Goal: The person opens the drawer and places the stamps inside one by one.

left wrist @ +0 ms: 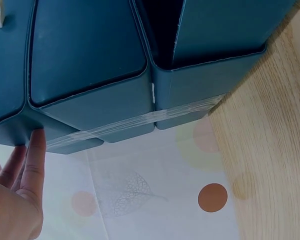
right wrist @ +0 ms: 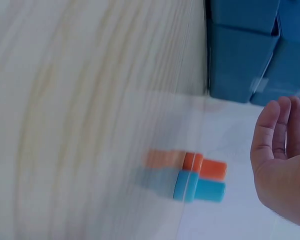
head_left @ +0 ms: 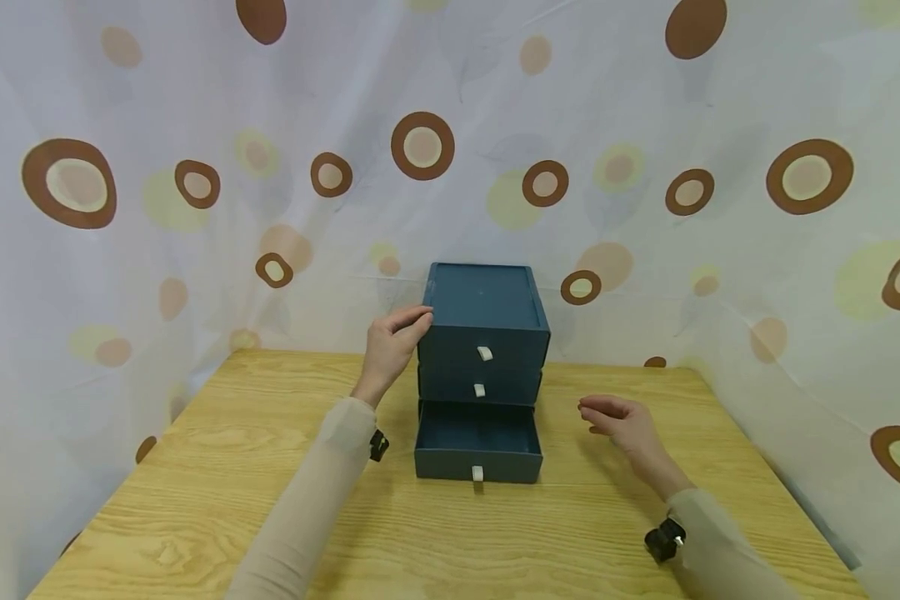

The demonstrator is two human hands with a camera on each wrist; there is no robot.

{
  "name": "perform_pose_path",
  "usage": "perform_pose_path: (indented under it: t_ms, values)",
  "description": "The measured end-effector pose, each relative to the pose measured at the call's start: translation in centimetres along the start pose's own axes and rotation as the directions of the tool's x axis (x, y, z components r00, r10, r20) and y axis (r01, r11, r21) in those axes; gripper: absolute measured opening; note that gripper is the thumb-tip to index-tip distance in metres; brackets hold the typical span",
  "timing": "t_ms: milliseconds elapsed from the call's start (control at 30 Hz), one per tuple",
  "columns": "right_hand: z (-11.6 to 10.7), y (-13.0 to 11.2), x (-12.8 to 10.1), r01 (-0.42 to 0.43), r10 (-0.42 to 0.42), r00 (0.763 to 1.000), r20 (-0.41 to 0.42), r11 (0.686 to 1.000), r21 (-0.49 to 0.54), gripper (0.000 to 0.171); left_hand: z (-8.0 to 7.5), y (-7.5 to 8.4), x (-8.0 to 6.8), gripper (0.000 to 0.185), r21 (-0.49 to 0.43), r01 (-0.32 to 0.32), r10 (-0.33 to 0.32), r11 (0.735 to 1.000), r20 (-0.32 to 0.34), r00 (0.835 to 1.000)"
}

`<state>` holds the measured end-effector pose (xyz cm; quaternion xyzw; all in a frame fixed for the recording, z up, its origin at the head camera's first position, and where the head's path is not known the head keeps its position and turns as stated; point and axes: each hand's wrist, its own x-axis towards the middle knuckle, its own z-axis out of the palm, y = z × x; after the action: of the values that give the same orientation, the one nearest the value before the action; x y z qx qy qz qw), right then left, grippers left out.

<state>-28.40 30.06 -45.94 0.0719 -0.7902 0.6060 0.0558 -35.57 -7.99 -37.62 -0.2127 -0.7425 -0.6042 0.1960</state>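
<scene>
1. Left hand [head_left: 390,346]: straight fingers [left wrist: 34,155] press the top left corner of the dark blue three-drawer cardboard box [head_left: 483,321], prob. to steady it.
2. Box sits near back edge of wooden worktop [head_left: 195,500]; bottom drawer [head_left: 477,446] pulled open.
3. Right hand [head_left: 624,427]: fingers relaxed, holding nothing, hovering above orange and blue capped markers [right wrist: 197,176].

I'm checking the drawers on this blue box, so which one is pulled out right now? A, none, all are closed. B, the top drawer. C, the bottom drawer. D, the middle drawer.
C: in the head view the bottom drawer juts forward with its inside showing, while the top drawer and middle drawer sit flush.
</scene>
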Motion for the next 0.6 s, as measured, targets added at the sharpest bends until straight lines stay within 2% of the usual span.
perform_pose_path:
  t_ms: [267, 367, 500, 600]
  values:
    - [-2.0, 0.3, -0.6, -0.019, 0.016, 0.998, -0.067, 0.998, -0.052, 0.043, 0.1, -0.1, 0.1, 0.031, -0.013, 0.003, -0.003, 1.0, -0.013, 1.0]
    - [-2.7, 0.4, -0.7, -0.027, 0.021, 0.995, -0.101, 0.998, -0.064, 0.034, 0.0, 1.4, -0.3, 0.032, -0.03, 0.01, -0.011, 0.999, -0.003, 1.0]
    - [-3.7, 0.5, -0.7, -0.03, 0.027, 0.992, -0.127, 0.999, -0.029, 0.028, -0.2, 3.4, -0.9, 0.033, -0.028, 0.022, -0.022, 0.999, 0.013, 1.0]
    - [-4.4, 0.6, -0.6, -0.015, 0.015, 0.989, -0.15, 1.0, -0.002, 0.027, -0.1, 2.7, -0.7, 0.033, -0.018, 0.019, -0.019, 1.0, 0.012, 1.0]
